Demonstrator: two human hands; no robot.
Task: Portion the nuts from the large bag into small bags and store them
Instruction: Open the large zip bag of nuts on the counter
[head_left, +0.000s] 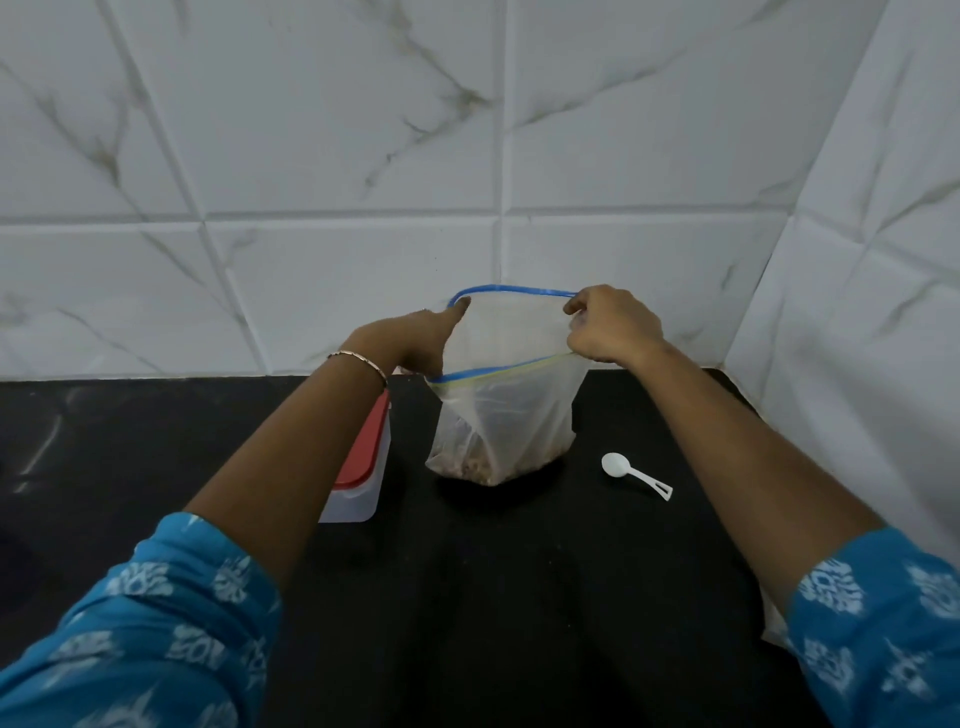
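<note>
Large zip bag (506, 415) stands upright on the black counter (467, 597) by the tiled wall, nuts (478, 467) at its bottom, mouth pulled wide. Left hand (423, 338) pinches the left rim; right hand (610, 327) is closed on the right rim. White scoop (636, 475) lies right of the bag, red-lidded container (361, 467) left.

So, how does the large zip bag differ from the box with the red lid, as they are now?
The large zip bag is soft, see-through film; the box is stiff, with milky white walls. The bag's blue-edged mouth is pulled wide open by the left hand and right hand; the box is shut under its red lid and nobody touches it. Nuts show in the bag; the box's contents cannot be seen. Both stand on the black counter.
</note>
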